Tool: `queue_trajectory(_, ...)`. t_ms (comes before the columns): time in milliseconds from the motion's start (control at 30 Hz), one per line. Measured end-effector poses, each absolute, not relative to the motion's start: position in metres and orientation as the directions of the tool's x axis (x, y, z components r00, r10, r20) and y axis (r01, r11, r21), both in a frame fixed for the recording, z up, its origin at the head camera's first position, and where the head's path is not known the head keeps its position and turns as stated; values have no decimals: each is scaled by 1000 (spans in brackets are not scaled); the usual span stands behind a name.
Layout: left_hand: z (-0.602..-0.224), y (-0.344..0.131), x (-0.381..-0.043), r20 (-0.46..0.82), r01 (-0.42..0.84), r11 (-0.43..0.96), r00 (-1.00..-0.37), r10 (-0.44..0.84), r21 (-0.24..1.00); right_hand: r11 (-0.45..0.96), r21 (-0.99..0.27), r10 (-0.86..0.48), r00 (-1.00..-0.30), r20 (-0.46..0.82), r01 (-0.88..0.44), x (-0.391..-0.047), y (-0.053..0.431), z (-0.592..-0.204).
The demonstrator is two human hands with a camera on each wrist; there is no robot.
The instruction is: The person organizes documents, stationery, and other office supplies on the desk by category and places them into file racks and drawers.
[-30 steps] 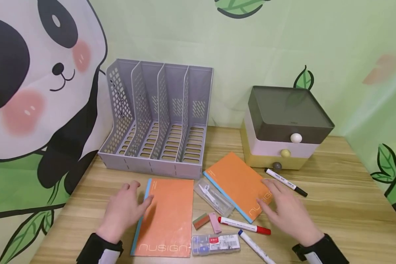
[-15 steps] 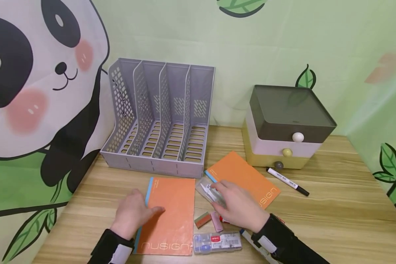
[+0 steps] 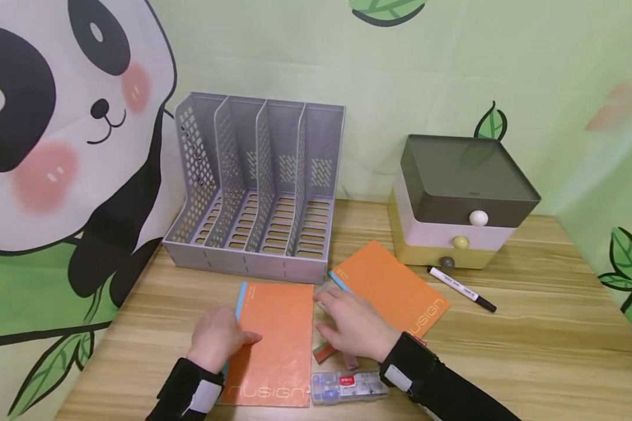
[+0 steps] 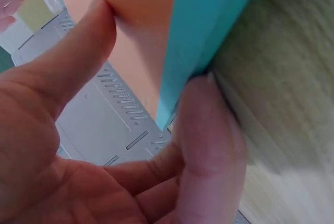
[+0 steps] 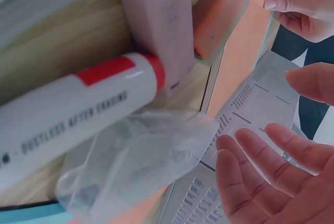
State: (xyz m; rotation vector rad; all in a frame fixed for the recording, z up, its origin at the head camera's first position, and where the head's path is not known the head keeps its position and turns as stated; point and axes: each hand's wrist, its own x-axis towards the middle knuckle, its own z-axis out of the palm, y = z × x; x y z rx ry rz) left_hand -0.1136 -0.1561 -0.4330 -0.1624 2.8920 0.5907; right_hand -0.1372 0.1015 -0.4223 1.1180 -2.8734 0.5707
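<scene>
My left hand is at the blue spine of the left orange notebook. Its thumb lies on the cover, and a fingertip is tucked at the spine edge, pinching it. My right hand hovers with loosely bent fingers near that notebook's right edge, holding nothing. Beneath it, partly hidden, lie a clear plastic case, a white marker with red markings, a pink eraser and an orange-and-green eraser. A second orange notebook lies slanted beyond the right hand.
A grey four-slot file rack stands at the back left. Back right is a small drawer unit with round knobs. A black-capped marker lies before it. A clear box with blue contents sits near the front.
My right hand has moved left from beside the slanted notebook, over the clear case, toward the left notebook. My left hand has closed in on that notebook's spine.
</scene>
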Motion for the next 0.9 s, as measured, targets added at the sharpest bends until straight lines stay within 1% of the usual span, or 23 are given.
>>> queue_trajectory(200, -436, -160, -117, -251, -130, 907, -967, -27, 401, 690, -333, -643, -755, 126, -643, -136, 100, -423)
queue_trajectory(400, -437, -171, -113, -304, -195, 839, -952, -37, 508, 685, -357, -640, -759, 120, -635, -136, 102, -425)
queue_trajectory(533, -437, -177, -111, -283, -166, 790, -959, 10, 591, 670, -396, -640, -759, 121, -628, -138, 103, -426)
queue_trajectory(667, -433, -181, -108, -281, -160, 702, -958, 60, 694, 658, -434, -634, -763, 122, -616, -139, 105, -426)
queue_trajectory(800, -422, -186, -104, -289, -165, 566, -948, 135, 808, 644, -495, -615, -780, 119, -583, -140, 107, -424)
queue_trajectory(900, -412, -190, -101, -292, -170, 481, -937, 192, 860, 636, -542, -587, -800, 121, -549, -142, 108, -421)
